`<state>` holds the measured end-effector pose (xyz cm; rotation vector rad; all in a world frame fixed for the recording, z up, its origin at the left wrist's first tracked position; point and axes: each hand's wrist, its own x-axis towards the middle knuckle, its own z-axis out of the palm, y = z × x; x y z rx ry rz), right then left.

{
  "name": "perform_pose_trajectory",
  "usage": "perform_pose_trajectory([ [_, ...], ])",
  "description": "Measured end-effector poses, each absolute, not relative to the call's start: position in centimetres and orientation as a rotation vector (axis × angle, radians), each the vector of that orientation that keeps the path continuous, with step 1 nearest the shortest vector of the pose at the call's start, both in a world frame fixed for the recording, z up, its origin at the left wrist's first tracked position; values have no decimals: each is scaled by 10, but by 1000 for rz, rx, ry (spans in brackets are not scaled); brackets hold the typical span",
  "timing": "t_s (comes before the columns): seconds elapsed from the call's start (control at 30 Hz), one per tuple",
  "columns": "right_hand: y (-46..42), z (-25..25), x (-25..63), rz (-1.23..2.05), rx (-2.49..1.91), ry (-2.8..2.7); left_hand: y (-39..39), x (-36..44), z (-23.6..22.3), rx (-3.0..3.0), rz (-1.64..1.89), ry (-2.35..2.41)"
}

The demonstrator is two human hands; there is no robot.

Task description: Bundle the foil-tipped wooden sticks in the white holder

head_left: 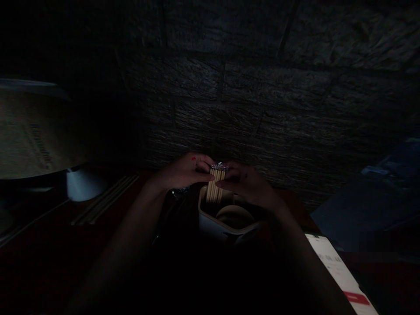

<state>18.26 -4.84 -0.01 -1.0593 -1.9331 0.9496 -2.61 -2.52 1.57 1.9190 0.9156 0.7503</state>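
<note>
In dim light, a bundle of thin pale wooden sticks (215, 189) stands nearly upright between my two hands, with shiny crinkled wrapping (219, 166) around its top end. My left hand (190, 170) closes on the bundle's left side, thumb across the front. On the other side my right hand (251, 183) pinches it with thumb and fingers. The sticks' lower ends reach into an open white box (216, 225) with rounded corners. Inside that box a round, pale-rimmed thing (234, 212) sits in shadow. I cannot make out whether the sticks touch the bottom.
Several loose sticks (105, 199) lie on the dark reddish table to the left, beside a white object (83, 186). A large brown printed package (36, 135) stands at far left. At right are a lit phone (341, 271) and a bluish plastic-looking bag (357, 205). A stone-textured wall (210, 87) rises behind.
</note>
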Motion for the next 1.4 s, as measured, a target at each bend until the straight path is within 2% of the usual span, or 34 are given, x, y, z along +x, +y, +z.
perform_pose_trajectory([
  [0.23,-44,-8,182,957,-997,-1936,-22,-28,13,1925,754,908],
  [0.83,-40,-13,184,1287,-885,-1864,-25,-28,18,1834,688,943],
  [1.07,-46,0,188,1350,-957,-1840,-26,-28,17,1827,685,926],
  [1.4,-43,5,201,1201,-947,-1927,-24,-23,16,1879,806,990],
])
